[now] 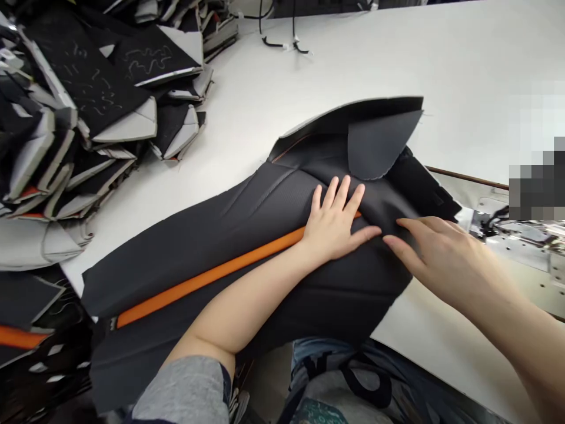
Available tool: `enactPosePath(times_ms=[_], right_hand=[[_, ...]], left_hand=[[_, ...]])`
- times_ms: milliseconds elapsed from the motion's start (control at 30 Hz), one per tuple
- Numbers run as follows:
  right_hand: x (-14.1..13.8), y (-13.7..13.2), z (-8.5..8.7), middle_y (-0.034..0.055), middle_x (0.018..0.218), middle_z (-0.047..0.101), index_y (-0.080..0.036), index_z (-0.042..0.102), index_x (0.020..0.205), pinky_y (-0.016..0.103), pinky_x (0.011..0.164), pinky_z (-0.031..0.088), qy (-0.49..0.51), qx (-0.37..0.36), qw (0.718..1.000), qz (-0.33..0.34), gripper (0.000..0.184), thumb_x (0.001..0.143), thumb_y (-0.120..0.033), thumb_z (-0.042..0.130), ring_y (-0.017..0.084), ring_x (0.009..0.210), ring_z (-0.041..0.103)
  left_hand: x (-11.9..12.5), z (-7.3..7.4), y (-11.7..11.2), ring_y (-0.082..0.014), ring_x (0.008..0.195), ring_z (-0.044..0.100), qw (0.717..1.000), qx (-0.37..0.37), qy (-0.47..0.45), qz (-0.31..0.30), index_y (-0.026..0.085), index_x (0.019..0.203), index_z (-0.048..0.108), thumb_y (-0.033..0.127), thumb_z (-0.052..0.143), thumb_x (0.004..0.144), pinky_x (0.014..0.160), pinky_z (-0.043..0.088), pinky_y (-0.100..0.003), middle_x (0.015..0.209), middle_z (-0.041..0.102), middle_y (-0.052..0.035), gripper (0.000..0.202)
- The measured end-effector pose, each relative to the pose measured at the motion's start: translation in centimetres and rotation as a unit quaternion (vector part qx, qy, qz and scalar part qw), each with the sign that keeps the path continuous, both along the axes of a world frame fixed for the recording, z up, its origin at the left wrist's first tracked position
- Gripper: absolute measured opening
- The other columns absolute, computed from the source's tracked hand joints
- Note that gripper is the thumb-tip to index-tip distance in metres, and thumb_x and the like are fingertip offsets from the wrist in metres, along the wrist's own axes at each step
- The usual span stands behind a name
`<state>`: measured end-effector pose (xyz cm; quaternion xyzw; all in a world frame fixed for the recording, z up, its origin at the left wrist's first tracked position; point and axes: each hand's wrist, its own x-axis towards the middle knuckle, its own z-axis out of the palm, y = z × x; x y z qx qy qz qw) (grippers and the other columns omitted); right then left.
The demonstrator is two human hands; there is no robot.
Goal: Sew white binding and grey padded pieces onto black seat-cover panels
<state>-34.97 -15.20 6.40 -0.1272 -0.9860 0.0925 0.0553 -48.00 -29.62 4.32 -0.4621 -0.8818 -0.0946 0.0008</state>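
Left hand (pixel 333 221) lies spread flat on the black foam-backed seat-cover panel (pixel 247 218), right hand (pixel 435 253) open at its fold, neither gripping; stacked panels (pixel 88 76) pile alongside!

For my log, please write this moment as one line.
Left hand flat on black foam-backed fabric cover | right hand fingers touching cover | orange fabric strip beside left forearm | stacked black foam-backed panels on white table

a stitched black seat-cover panel (pixel 247 218) lies in folds across the white worktable (pixel 441 76), its far end curling up to show grey foam backing. a bright orange strip (pixel 212 277) runs along one fold toward the table's near left edge. a dark cut flap (pixel 379 144) lies loose on top, toward the table's far side.
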Motion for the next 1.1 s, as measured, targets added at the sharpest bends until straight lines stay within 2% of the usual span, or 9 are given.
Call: enactPosePath(times_ms=[133, 267, 400, 500, 567, 633, 767, 900, 1100], right_hand=[[0.6, 1.0, -0.8, 0.0194, 0.085, 0.057, -0.006, 0.059, 0.1, 0.034, 0.061, 0.04, -0.032, 0.145, 0.987, -0.065, 0.053, 0.088, -0.057, 0.046, 0.032, 0.079, 0.056], [-1.0, 1.4, -0.9, 0.0164, 0.077, 0.057, -0.009, 0.057, 0.09, 0.029, 0.051, 0.032, -0.067, 0.123, 0.984, -0.108, 0.043, 0.096, -0.044, 0.033, 0.028, 0.071, 0.059], [-2.6, 3.2, -0.3, 0.0106, 0.074, 0.06, -0.014, 0.056, 0.086, 0.028, 0.05, 0.029, -0.116, 0.007, 0.991, -0.062, 0.027, 0.095, -0.023, 0.033, 0.021, 0.062, 0.058], [-1.8, 4.9, -0.3, 0.0037, 0.07, 0.06, -0.018, 0.052, 0.075, 0.027, 0.057, 0.037, -0.061, -0.232, 0.971, -0.023, 0.028, 0.095, -0.03, 0.038, 0.017, 0.063, 0.055], [-0.5, 5.4, -0.7, 0.0015, 0.069, 0.059, -0.02, 0.05, 0.07, 0.026, 0.059, 0.041, -0.003, -0.446, 0.895, -0.006, 0.036, 0.095, -0.042, 0.038, 0.016, 0.064, 0.054], [0.9, 5.2, -1.2, -0.0002, 0.067, 0.057, -0.02, 0.049, 0.069, 0.026, 0.056, 0.043, 0.028, -0.633, 0.773, -0.008, 0.041, 0.092, -0.054, 0.043, 0.015, 0.061, 0.053], [2.0, 3.8, -1.7, -0.0018, 0.065, 0.06, -0.02, 0.054, 0.074, 0.026, 0.056, 0.046, 0.048, -0.82, 0.568, -0.049, 0.036, 0.085, -0.055, 0.058, 0.014, 0.057, 0.055], [1.8, 3.4, -1.9, -0.0006, 0.07, 0.065, -0.02, 0.06, 0.078, 0.027, 0.061, 0.05, 0.05, -0.87, 0.486, -0.062, 0.033, 0.082, -0.052, 0.063, 0.015, 0.061, 0.06], [1.5, 3.7, -1.9, 0.0018, 0.074, 0.068, -0.022, 0.066, 0.081, 0.032, 0.064, 0.052, 0.031, -0.889, 0.447, -0.094, 0.033, 0.073, -0.053, 0.071, 0.02, 0.067, 0.063]], left_hand=[[-0.2, -0.2, 5.5, -0.0312, 0.142, 0.018, 0.998, 0.051, -0.017, -0.029, 0.013, 0.144, 0.033, 0.057, 0.034, 0.094, 0.113, 0.015, -0.055, 0.152, 0.024, -0.0192, 0.067], [1.2, -0.2, 7.8, -0.0255, 0.143, 0.018, 0.99, 0.119, -0.061, -0.051, 0.015, 0.142, 0.034, 0.043, 0.028, 0.098, 0.114, 0.017, -0.05, 0.151, 0.029, -0.0148, 0.053], [3.0, 0.0, 6.9, -0.0246, 0.144, 0.012, 0.981, 0.165, -0.078, -0.06, 0.012, 0.145, 0.027, 0.052, 0.022, 0.097, 0.115, 0.016, -0.049, 0.154, 0.021, -0.0166, 0.063], [4.6, 0.4, 5.4, -0.0321, 0.144, 0.003, 0.985, 0.13, -0.037, -0.107, 0.009, 0.148, 0.017, 0.077, 0.034, 0.082, 0.114, 0.008, -0.056, 0.154, 0.014, -0.0221, 0.096], [5.6, 0.6, 4.4, -0.0369, 0.144, -0.001, 0.988, 0.098, 0.008, -0.122, 0.007, 0.149, 0.01, 0.088, 0.044, 0.064, 0.113, 0.001, -0.059, 0.153, 0.011, -0.0258, 0.122], [6.1, 0.8, 3.7, -0.0395, 0.143, -0.003, 0.988, 0.081, 0.046, -0.122, 0.005, 0.149, 0.005, 0.091, 0.05, 0.053, 0.113, -0.003, -0.06, 0.152, 0.011, -0.0283, 0.137], [6.5, 1.0, 3.5, -0.0407, 0.142, -0.003, 0.984, 0.081, 0.088, -0.132, 0.003, 0.148, -0.002, 0.091, 0.052, 0.05, 0.113, -0.002, -0.061, 0.151, 0.015, -0.0299, 0.142], [6.5, 1.0, 3.8, -0.0407, 0.143, 0.001, 0.984, 0.078, 0.089, -0.136, 0.005, 0.149, -0.002, 0.092, 0.052, 0.05, 0.114, 0.0, -0.059, 0.151, 0.016, -0.0288, 0.142], [6.3, 1.1, 3.8, -0.0421, 0.142, 0.004, 0.987, 0.061, 0.065, -0.135, 0.001, 0.147, 0.006, 0.092, 0.053, 0.047, 0.113, 0.004, -0.059, 0.15, 0.017, -0.031, 0.143]])
